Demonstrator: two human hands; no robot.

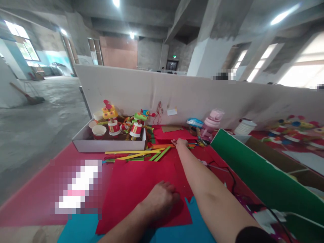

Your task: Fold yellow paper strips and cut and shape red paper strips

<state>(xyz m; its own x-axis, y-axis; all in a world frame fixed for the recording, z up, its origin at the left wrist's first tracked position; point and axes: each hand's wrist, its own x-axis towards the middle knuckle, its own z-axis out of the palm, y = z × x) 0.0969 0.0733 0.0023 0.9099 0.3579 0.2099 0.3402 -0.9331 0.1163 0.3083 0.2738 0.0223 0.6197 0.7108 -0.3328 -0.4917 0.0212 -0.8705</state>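
Observation:
Near the front of the table, my left hand (162, 199) rests on a large sheet of red paper (126, 192), its fingers curled in; whatever may be inside them is hidden. My right hand (181, 143) reaches far forward, fingers stretched and pointing left, close to orange paper strips (162, 146). Yellow strips (136, 152) and green strips (162, 154) lie to its left, behind the red sheet. Beyond the fingers lies more red paper (164, 134) with a brown piece on top. Blue paper (177, 235) pokes out beneath the red sheet.
At the back left, a white box (108, 145) holds paper cups and paper-cup figures with coiled arms. A pink device (212, 123) and scissors (201, 141) are at the back right. A green-sided box (243, 168) and cables (227, 172) flank my right arm. A white partition (126, 87) stands behind.

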